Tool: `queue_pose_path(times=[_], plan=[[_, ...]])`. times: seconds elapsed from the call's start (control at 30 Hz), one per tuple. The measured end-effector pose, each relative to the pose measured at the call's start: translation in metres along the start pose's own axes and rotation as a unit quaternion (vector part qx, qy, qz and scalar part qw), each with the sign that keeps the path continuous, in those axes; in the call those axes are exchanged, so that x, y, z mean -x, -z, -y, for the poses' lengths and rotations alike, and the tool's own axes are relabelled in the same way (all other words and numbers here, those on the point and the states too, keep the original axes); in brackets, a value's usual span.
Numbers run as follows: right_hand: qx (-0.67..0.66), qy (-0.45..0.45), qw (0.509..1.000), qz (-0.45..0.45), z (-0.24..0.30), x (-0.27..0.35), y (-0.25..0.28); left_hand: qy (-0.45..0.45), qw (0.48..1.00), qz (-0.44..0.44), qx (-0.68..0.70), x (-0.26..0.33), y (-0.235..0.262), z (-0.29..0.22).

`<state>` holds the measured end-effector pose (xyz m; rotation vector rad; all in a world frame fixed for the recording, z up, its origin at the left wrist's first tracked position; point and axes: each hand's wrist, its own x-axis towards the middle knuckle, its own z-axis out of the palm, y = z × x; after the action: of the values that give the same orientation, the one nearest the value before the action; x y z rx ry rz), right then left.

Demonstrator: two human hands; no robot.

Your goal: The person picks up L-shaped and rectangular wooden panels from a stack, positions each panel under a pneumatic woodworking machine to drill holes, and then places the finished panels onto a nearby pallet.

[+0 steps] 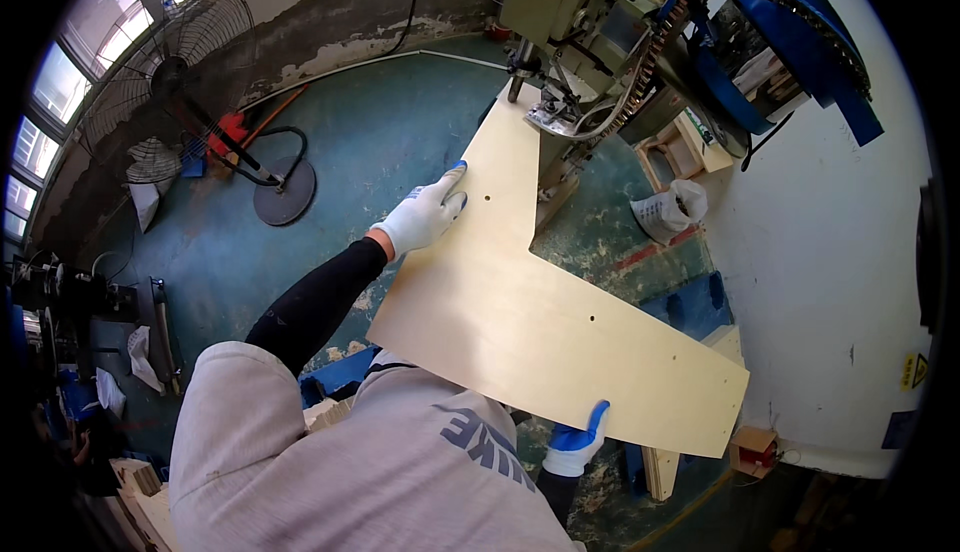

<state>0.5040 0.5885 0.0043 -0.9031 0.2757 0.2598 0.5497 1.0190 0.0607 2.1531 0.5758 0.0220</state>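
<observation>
1. L-shaped plywood panel, pale, with a few small drilled holes, fills the centre of the frame. One leg runs up to the machine at top centre; the other runs to the lower right.
2. Left hand, in a white glove with blue fingertips, lies flat on the panel's left edge at mid-frame. Fingers are stretched toward the upper right and the palm presses down; nothing is enclosed. The forearm, in a black sleeve, comes up from lower left.
3. Right hand, in the same kind of glove, grips the panel's lower edge at bottom centre. Fingers curl up over the rim, closed on the wood; the thumb is hidden beneath.
4. Green-grey drilling machine at top centre: the panel's upper end sits under its head. A blue guard with a cable chain arcs to the right.
5. Small wooden box beside the machine, right of the panel; contents cannot be made out. Just below it sits a white bag, open-mouthed, contents unclear.
6. Blue plastic bin at the panel's right edge, partly covered.
7. Standing fan, upper left, on a round base on the teal floor.
</observation>
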Motion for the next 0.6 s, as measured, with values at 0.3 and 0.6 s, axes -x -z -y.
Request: queue_pose_path(times=[0.3,0.6], plan=[[-0.026,0.015,1.000,-0.002,-0.003,0.004,-0.007,-0.076,0.995,-0.054,0.025,0.045,-0.001,0.014],[-0.051,0.029,0.998,0.019,-0.021,-0.036,-0.043,-0.055,0.994,-0.060,0.078,-0.017,0.022,0.004]])
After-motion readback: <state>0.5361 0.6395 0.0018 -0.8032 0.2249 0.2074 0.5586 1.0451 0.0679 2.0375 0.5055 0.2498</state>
